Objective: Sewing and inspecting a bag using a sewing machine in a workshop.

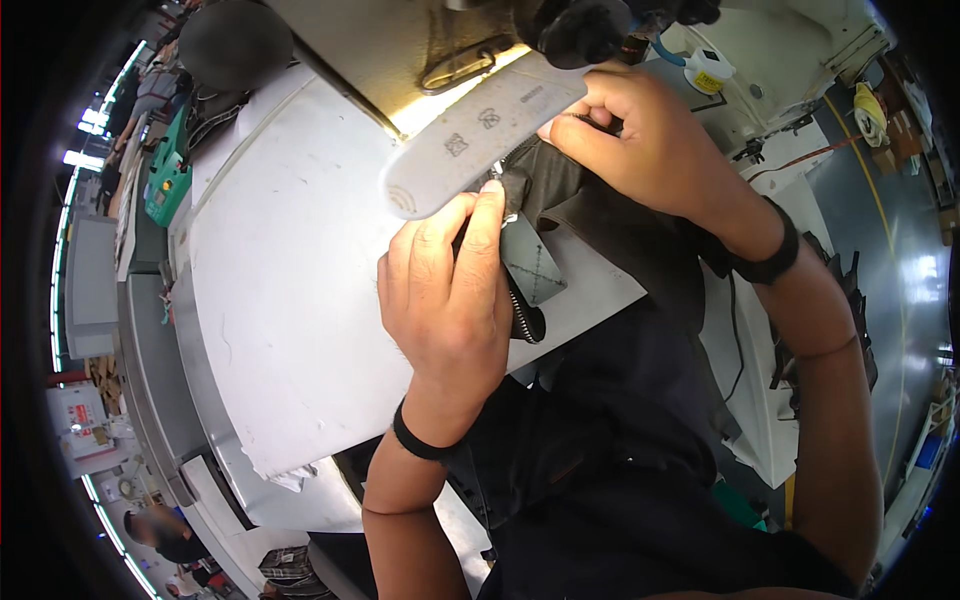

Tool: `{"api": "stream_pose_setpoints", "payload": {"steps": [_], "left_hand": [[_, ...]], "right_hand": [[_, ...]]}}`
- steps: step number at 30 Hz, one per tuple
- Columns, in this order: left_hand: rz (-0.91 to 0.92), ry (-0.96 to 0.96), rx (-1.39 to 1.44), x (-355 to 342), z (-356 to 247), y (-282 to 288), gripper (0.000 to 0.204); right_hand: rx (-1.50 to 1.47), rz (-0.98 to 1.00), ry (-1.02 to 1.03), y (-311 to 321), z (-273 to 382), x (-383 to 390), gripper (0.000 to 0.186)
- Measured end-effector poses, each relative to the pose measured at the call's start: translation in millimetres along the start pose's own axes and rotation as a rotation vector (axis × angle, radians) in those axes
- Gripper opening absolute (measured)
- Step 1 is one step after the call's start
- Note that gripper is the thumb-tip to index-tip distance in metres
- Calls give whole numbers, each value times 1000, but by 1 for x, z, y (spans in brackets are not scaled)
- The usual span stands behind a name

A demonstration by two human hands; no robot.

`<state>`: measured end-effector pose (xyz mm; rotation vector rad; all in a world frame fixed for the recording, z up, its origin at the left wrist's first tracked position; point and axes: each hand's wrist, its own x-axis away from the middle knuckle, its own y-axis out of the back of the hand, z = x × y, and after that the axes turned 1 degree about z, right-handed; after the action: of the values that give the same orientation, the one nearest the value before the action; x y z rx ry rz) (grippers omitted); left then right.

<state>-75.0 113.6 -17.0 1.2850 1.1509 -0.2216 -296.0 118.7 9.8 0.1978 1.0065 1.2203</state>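
A piece of dark olive fabric [590, 190] lies under the sewing machine [455, 140], bunched around the small metal foot [499, 172]. My left hand [445, 275] is closed on the fabric's near left side, its index fingertip close beside the foot. On the far right, my right hand [645, 135] pinches the fabric's edge between thumb and fingers, just past the machine's pale rounded arm. A zipper [522, 316] with metal teeth hangs out below my left fingers. Beside it rests a flat grey-green piece [537, 265] with dark crossing marks. That arm hides the needle area in part.
The white tabletop [290, 280] spreads to the left, with a lit lamp strip [440, 100] above it. At the back right stands a small white bottle [708, 70] with a yellow label. A green device [168, 175] sits at far left. Another person [165, 530] is at lower left.
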Motion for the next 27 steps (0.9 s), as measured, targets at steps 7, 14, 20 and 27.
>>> {"api": "stream_pose_setpoints", "payload": {"steps": [7, 14, 20, 27], "left_hand": [[19, 34, 109, -1, -5, -2, 41], [94, 83, 18, -1, -13, -1, 39], [55, 97, 33, -2, -13, -4, 40], [-12, 172, 85, 5, -14, -9, 42]], "right_hand": [[-230, 11, -81, -9, -2, -8, 36], [-269, -64, -122, -18, -3, -10, 33], [-106, -173, -38, -30, -10, -9, 30], [-78, -173, 14, -30, -12, -14, 32]]}}
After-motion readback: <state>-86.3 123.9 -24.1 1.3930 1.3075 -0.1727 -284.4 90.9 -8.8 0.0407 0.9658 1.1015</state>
